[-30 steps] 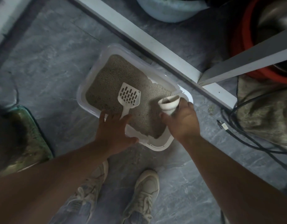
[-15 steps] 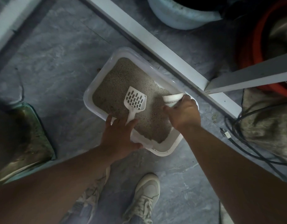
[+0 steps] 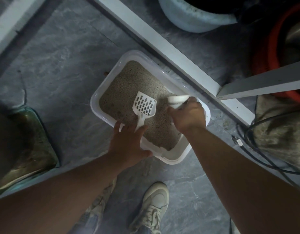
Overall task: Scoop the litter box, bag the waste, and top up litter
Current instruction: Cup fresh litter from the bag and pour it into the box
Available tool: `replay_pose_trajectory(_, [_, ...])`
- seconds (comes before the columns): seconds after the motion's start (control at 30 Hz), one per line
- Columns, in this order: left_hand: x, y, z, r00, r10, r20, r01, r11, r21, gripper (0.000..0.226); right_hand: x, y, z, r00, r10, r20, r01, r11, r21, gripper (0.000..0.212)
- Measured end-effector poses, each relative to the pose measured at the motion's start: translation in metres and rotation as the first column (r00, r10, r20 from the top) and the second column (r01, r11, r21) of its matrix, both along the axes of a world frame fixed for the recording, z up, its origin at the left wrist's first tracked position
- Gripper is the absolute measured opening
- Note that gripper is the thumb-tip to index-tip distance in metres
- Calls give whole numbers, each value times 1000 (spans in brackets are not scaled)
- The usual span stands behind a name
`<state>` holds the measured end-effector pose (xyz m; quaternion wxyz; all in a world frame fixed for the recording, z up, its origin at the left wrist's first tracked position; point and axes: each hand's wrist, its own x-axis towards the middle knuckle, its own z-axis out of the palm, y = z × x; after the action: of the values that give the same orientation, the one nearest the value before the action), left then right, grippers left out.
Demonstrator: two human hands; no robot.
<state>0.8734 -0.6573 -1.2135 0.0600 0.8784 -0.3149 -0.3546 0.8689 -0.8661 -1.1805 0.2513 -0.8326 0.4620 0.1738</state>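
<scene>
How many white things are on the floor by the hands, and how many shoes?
White litter box: 1
White scoop: 1
White cup: 1
Shoes: 2
Total: 5

The litter box [image 3: 102,92] lies on the grey floor [image 3: 58,68], and the floor to its left and far left is open for a hand to pass. Close along its far right side runs a white frame bar [image 3: 162,43], so there is little room there. Over the litter, the scoop [image 3: 144,105] and the right hand [image 3: 188,115] with a white cup [image 3: 177,100] take the middle and right part. Black cables [image 3: 257,152] lie on the floor at the right. A green tray [image 3: 27,142] stands at the near left, well apart.
</scene>
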Motion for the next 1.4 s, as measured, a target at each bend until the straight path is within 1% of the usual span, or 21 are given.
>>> replay_pose_trajectory(0.1, [0,1,0,1000,5,1,-5,1000,-6,96,-1,-6,-3,999,-50,12,50,999,-15,69])
replay_pose_trajectory(0.23, [0,1,0,1000,1,-2,-1,1000,0,96,-17,-15,-6,984,-173,-38,173,985,-4,74])
replay_pose_trajectory(0.3, [0,1,-2,1000,2,6,-2,1000,-8,96,-10,-11,-8,986,-164,-5,164,986,-2,78])
replay_pose_trajectory(0.4, [-1,2,-4,1000,3,16,-2,1000,-15,97,2,-3,-10,987,-150,54,149,989,9,77])
replay_pose_trajectory(0.57, [-1,4,-5,1000,-9,16,9,1000,-16,96,-12,-8,-12,978,-207,-23,207,978,16,80])
replay_pose_trajectory(0.67, [-1,3,-6,1000,0,22,1,1000,-25,97,-7,-5,-11,986,-166,16,166,986,16,73])
replay_pose_trajectory(0.73, [-2,3,-6,999,9,31,-8,999,-31,97,-4,-7,-12,983,-179,45,179,984,18,75])
replay_pose_trajectory(0.83, [-2,3,-6,1000,1,25,0,1000,-16,96,-16,-14,-13,972,-233,5,233,972,9,82])
replay_pose_trajectory(0.9, [-1,3,-6,1000,5,27,-4,1000,-24,95,-25,-15,-14,975,-221,4,221,975,3,84])
replay_pose_trajectory(1.0, [-2,2,-6,1000,4,26,-3,1000,-28,95,-28,-18,-12,972,-234,32,234,972,-6,78])
replay_pose_trajectory(1.07, [-3,2,-6,1000,13,21,-13,999,-32,95,-31,-25,-11,962,-273,25,273,962,-6,75])
replay_pose_trajectory(1.17, [-2,2,-6,1000,8,26,-7,999,-36,95,-47,-34,-10,955,-297,-14,297,955,-17,76])
replay_pose_trajectory(1.23, [-2,2,-7,1000,1,27,0,999,-34,94,-63,-34,-10,958,-276,-74,276,961,-16,77])
replay_pose_trajectory(1.3, [-2,2,-7,1000,6,27,-5,999,-40,95,-81,-29,-10,972,-195,-132,198,980,11,73])
replay_pose_trajectory(1.4, [-2,2,-8,1000,15,28,-14,999,-40,95,-100,-24,-7,976,-169,-135,175,984,36,70])
